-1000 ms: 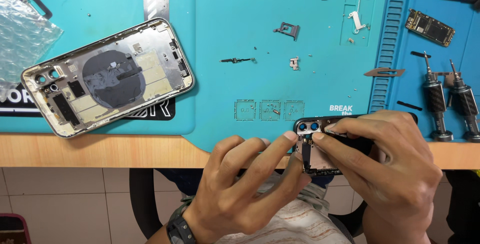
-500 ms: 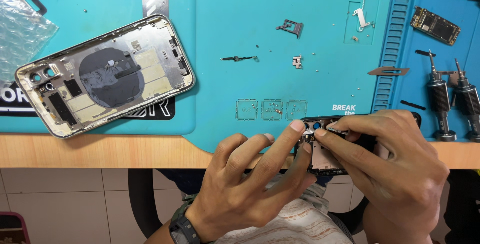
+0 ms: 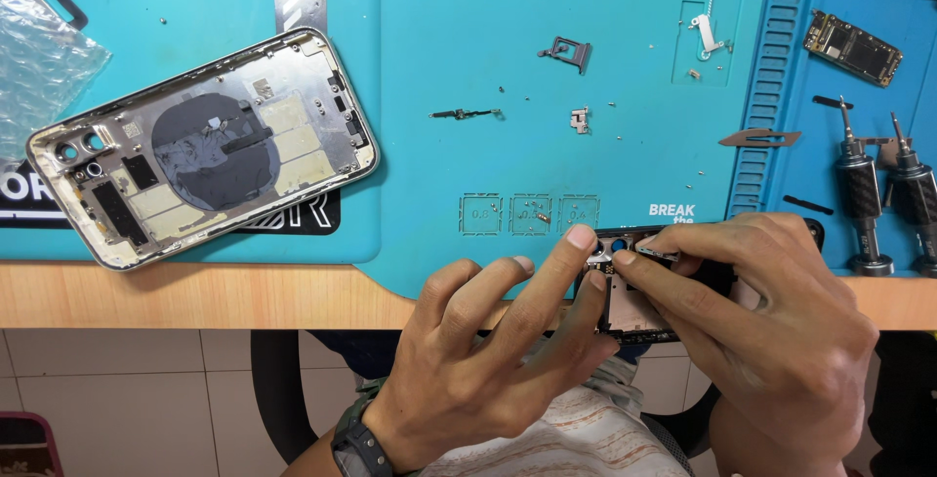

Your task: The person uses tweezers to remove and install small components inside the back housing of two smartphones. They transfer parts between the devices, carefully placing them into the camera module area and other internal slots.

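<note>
Fingertips of the left hand [image 3: 488, 360] and right hand [image 3: 771, 331] pinch a small dark phone frame [image 3: 634, 291], camera holes showing, at the near edge of the teal mat [image 3: 468, 47], partly over the wooden table edge [image 3: 195, 296]. Bare mat lies just beyond; the stripped silver phone housing [image 3: 205, 150] sits well apart to the left, two screwdrivers [image 3: 883, 199] to the right.

My left hand [image 3: 488, 360]: fingertips on the dark phone frame [image 3: 634, 316].
My right hand [image 3: 771, 331]: pinching its camera end.
Far left of my grip: stripped silver phone housing [image 3: 200, 150].

Teal work mat [image 3: 468, 47], silver phone housing [image 3: 200, 145] with black coil, pale wooden bench edge [image 3: 195, 296].
</note>
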